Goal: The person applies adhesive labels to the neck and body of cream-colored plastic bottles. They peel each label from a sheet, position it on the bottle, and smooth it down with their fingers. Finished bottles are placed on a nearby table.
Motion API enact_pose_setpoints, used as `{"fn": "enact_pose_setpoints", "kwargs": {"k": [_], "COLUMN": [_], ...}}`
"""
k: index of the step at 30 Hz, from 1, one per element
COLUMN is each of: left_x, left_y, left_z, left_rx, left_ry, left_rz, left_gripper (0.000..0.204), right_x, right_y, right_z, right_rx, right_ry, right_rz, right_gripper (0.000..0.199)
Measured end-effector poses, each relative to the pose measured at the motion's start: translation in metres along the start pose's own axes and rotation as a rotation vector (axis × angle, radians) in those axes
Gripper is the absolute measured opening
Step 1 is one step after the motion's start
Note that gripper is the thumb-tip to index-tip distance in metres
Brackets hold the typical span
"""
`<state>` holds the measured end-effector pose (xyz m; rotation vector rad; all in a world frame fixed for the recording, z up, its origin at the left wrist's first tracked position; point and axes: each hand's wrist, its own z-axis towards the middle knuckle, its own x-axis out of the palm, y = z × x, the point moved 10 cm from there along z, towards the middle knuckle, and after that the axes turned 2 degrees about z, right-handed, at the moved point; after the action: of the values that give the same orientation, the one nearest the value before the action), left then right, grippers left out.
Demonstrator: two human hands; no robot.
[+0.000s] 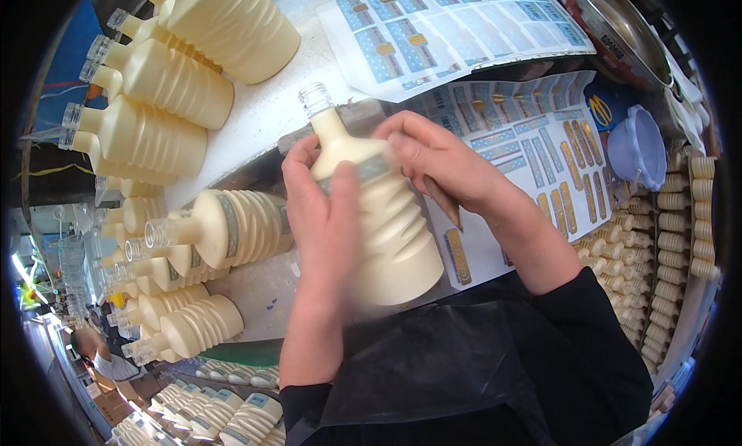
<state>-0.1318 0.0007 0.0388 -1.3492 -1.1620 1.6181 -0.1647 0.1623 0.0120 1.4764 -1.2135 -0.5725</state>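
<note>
A cream ridged bottle [386,249] with a clear threaded neck stands tilted before me. My left hand [321,202] is closed around its left shoulder, the thumb lying across a greyish-blue label strip [374,166] on the shoulder. At the bottle's right shoulder is my right hand [433,154], its finger and thumb pinched near the strip's right end; whether they grip the strip is hidden. Out of that hand's lower fingers juts a pointed brown tool [444,202], its exact kind unclear. Under the right forearm lies a sheet of blue and gold labels [510,164].
Another label sheet [456,36] covers the raised white surface [259,110] ahead. Cream bottles [139,137] stand at the upper left, and labelled ones [236,226] lie at left. A lilac bucket [638,148], yellow-handled scissors [600,112] and a metal basin [630,28] are at right.
</note>
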Motion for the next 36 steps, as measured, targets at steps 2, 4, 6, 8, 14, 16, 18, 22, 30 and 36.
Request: {"fn": "enact_pose_setpoints", "kwargs": {"k": [2, 4, 6, 8, 14, 16, 18, 22, 30, 36], "left_x": [0.002, 0.003, 0.002, 0.001, 0.0, 0.0, 0.001, 0.001, -0.002, 0.006], "left_y": [-0.006, -0.008, -0.006, -0.003, 0.002, 0.001, 0.003, 0.003, 0.022, 0.027], "left_z": [-0.001, -0.001, 0.0, 0.0, -0.001, -0.001, 0.0, -0.001, -0.012, -0.014], "left_rx": [0.016, 0.026, 0.027, 0.019, 0.017, 0.018, 0.027, 0.032, -0.149, -0.179], "left_ry": [-0.001, 0.003, 0.0, -0.006, -0.016, -0.016, -0.016, -0.007, 0.015, 0.102], "left_rz": [0.04, 0.064, 0.071, 0.058, 0.002, 0.004, 0.001, -0.017, -0.33, -0.357], "left_gripper": [0.058, 0.058, 0.057, 0.056, 0.051, 0.051, 0.051, 0.05, 0.044, 0.043], "right_x": [0.0, -0.002, 0.002, 0.0, 0.007, 0.008, 0.006, -0.009, -0.041, -0.015], "right_y": [-0.003, -0.004, -0.002, -0.004, 0.017, 0.024, 0.022, -0.009, 0.024, 0.046], "right_z": [0.005, 0.007, 0.006, 0.007, 0.002, -0.002, -0.003, 0.006, -0.017, -0.042], "right_rx": [-0.032, -0.109, -0.183, -0.151, -0.146, -0.121, -0.156, -0.136, -0.241, -0.507], "right_ry": [-0.043, -0.08, -0.077, -0.022, -0.172, -0.216, -0.215, -0.123, -0.221, -0.447], "right_rz": [0.002, -0.129, -0.321, -0.226, -0.463, -0.642, -0.646, -0.151, 0.023, -0.59], "right_gripper": [0.027, 0.027, 0.028, 0.029, 0.032, 0.034, 0.035, 0.025, 0.021, 0.028]}}
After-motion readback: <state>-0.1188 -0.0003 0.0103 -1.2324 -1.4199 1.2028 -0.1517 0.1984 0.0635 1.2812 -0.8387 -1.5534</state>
